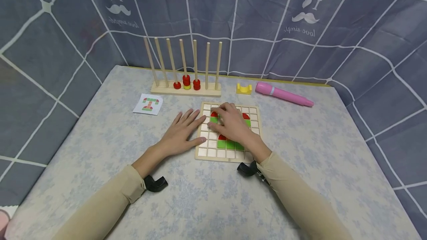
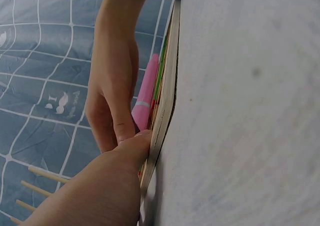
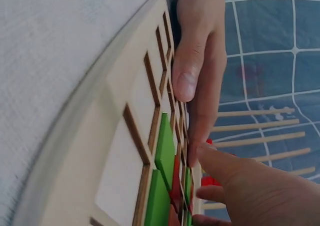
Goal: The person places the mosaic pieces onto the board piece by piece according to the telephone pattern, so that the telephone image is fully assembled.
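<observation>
A wooden grid board (image 1: 202, 152) lies flat on the table between the hands. Green square tiles (image 1: 221, 144) and red rounded tiles (image 1: 245, 116) sit in several of its cells; others are pale and bare. My left hand (image 1: 178, 136) rests at the board's left edge, fingers spread, thumb on the rim. Over the upper part of the board is my right hand (image 1: 233, 123), thumb and fingers apart around a red and a green tile near the upper left. It hides the middle cells. In the right wrist view, green tiles (image 3: 165, 143) show below the right fingertips (image 3: 205, 192).
Behind the board stands a wooden peg rack (image 1: 183, 91) with red and yellow rings on some pegs. A printed pattern card (image 1: 149, 104) lies left. A yellow notched block (image 1: 244, 89) and a pink rod-shaped object (image 1: 283, 95) lie back right. A checked curtain (image 1: 253, 17) hangs behind.
</observation>
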